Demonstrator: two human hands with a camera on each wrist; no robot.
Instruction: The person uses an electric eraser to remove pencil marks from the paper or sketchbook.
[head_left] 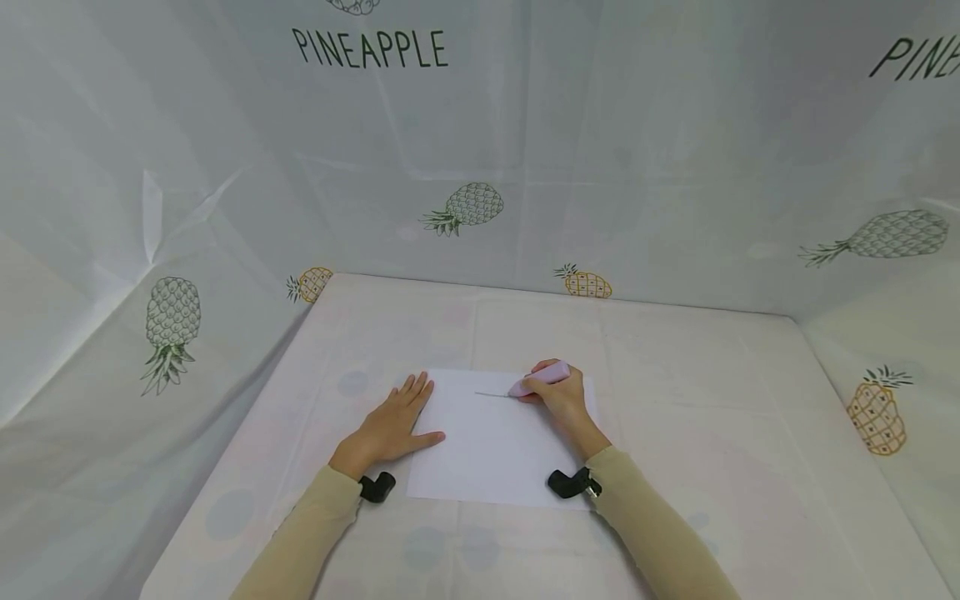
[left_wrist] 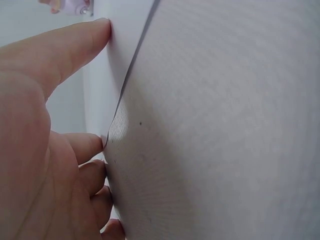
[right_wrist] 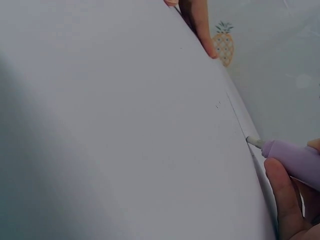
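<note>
A white sheet of paper [head_left: 487,454] lies flat on the table, with a thin dark line [head_left: 491,394] near its far edge. My right hand [head_left: 564,403] grips a chunky light purple marker [head_left: 553,372] over the paper's upper right. In the right wrist view the marker's narrow grey tip [right_wrist: 254,142] touches the paper at the end of the line. My left hand [head_left: 393,425] rests on the sheet's left edge, fingers spread. Seen from the left wrist, its thumb [left_wrist: 75,47] and fingertips press down along that edge.
The table [head_left: 697,417] has a pale cover with faint round spots. A white curtain printed with pineapples [head_left: 472,204] hangs behind it and at the sides. Black wrist mounts [head_left: 377,487] sit at both cuffs, the right one above the paper's lower right corner.
</note>
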